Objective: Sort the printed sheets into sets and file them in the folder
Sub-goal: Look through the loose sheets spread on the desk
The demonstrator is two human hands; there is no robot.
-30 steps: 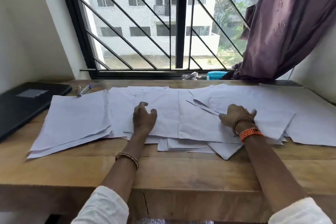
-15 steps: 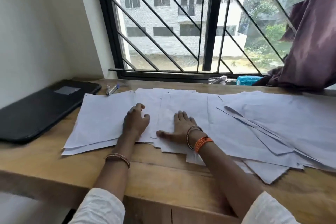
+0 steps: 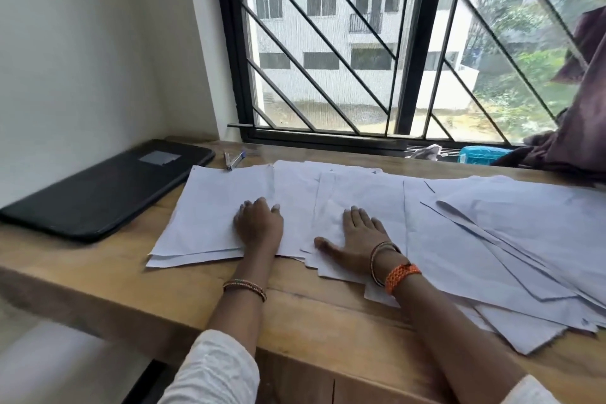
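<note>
Both hands are kept flat on the sheets as before: left hand loosely curled, right hand spread, nothing gripped.

right hand being brought across from the right-hand sheets and laid flat on the middle stack, left hand being shifted onto the left pile, view being turned leftward, folder being shown more fully
</note>
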